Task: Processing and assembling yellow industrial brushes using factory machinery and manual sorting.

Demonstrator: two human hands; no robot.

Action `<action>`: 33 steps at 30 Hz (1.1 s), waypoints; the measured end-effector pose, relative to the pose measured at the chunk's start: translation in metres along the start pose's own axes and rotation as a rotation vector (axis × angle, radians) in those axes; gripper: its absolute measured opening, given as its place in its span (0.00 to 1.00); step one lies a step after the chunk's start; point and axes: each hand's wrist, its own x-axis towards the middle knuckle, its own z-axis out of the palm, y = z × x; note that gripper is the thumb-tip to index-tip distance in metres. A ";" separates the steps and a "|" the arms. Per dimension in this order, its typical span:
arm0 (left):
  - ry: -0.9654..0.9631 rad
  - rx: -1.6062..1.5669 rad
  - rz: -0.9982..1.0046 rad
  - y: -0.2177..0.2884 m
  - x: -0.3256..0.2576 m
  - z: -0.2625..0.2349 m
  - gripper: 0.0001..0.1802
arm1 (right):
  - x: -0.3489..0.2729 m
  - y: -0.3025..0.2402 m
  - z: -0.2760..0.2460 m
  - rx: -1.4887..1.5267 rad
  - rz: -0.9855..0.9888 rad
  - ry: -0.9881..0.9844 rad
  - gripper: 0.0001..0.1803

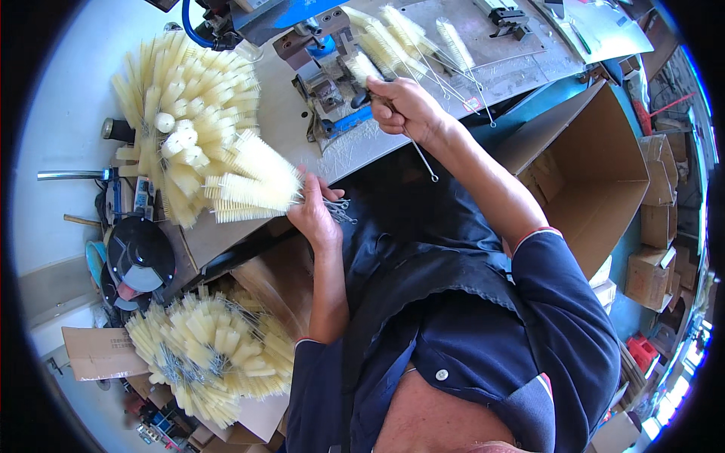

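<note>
My left hand [313, 210] is closed around the twisted wire handles of several bottle brushes [255, 177]; their cream bristle heads point left over the table, and the looped wire ends stick out on the right. My right hand [406, 107] is closed on one bottle brush [362, 68] in front of the bench machine [326, 94]. Its bristle head points toward the machine, while a looped wire end [427, 162] extends below the hand. A black knob [360, 100] is close beside the right fingers; whether they touch it I cannot tell.
A large heap of bottle brushes [189, 98] covers the table's left side. More loose brushes [400, 38] lie behind the machine. Below left, a carton [106, 353] holds many brushes. An open cardboard box [596, 166] stands at the right. A bench grinder [140, 257] is at far left.
</note>
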 end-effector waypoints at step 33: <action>0.078 0.138 -0.049 -0.020 0.006 0.011 0.13 | 0.091 -0.118 -0.106 -1.657 -0.375 0.892 0.30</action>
